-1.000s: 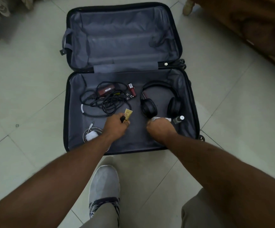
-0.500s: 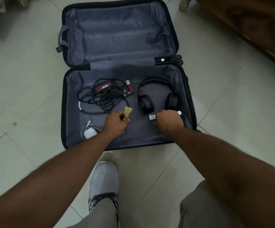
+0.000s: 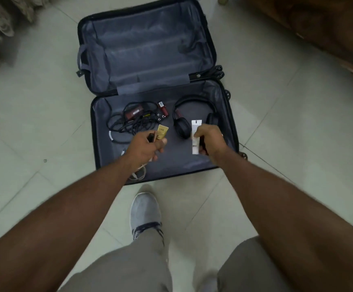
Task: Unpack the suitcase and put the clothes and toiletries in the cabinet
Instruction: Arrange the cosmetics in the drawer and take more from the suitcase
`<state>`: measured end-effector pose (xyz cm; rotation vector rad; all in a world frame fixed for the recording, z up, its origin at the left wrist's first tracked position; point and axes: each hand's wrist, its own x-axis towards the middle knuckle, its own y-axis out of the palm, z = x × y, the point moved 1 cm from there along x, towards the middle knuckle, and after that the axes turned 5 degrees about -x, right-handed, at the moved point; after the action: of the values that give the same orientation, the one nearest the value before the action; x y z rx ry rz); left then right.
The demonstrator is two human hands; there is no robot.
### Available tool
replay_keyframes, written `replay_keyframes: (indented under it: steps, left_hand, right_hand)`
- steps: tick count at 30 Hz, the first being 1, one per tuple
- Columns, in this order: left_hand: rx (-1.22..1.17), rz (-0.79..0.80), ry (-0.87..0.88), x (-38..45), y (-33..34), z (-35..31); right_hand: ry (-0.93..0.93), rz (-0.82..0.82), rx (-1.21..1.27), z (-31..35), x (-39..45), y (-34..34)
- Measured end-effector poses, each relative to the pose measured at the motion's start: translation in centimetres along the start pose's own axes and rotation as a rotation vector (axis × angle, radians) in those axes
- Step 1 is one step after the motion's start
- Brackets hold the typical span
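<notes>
Open black hard-shell suitcase w/ grey lining on floor. 2 tubes: left hand grips small gold tube, right hand clamps white flat tube, both lifted above the lining vs 0.5 s ago. 1 black over-ear headphones, partly hidden; cable tangle unclear.

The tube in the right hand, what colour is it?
White with dark print, seen in the head view: the tube, gripped by the right hand.

bare forearms, khaki trousers, grey shoe
</notes>
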<state>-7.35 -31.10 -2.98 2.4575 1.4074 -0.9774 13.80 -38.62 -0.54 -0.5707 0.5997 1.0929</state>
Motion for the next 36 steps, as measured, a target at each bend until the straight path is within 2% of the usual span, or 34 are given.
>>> replay_keyframes:
  steps: [3,6,12,16,19,23,26,36]
  left_hand:
    - [0.010,0.050,-0.005,-5.5,-1.3,-6.3]
    - [-0.013,0.047,-0.044,-12.8,-1.4,-13.4]
    - [-0.184,0.068,-0.140,-33.6,-0.3,-28.2]
    - [-0.153,0.180,-0.147,-47.2,1.4,-36.4]
    - [-0.153,0.268,-0.119,-55.5,3.0,-40.7]
    - [-0.124,0.373,-0.091,-65.2,5.6,-43.7]
    - [-0.018,0.499,-0.042,-72.0,7.9,-44.7]
    - [0.225,0.820,0.060,-90.5,16.9,-40.4]
  right_hand:
    - [0.065,0.073,0.163,3.4,-7.4,-0.5]
    - [0.072,0.101,0.206,7.6,-15.6,-1.4]
    - [0.082,0.127,0.208,19.0,-36.9,-6.4]
    - [0.036,0.118,0.219,24.4,-51.8,-11.5]
    - [-0.003,0.064,0.259,26.2,-61.3,-15.3]
    - [-0.016,-0.040,0.260,25.1,-72.5,-18.7]
    - [-0.049,-0.137,0.316,22.6,-80.6,-20.0]
    - [-0.130,-0.565,0.566,8.8,-104.2,-21.5]
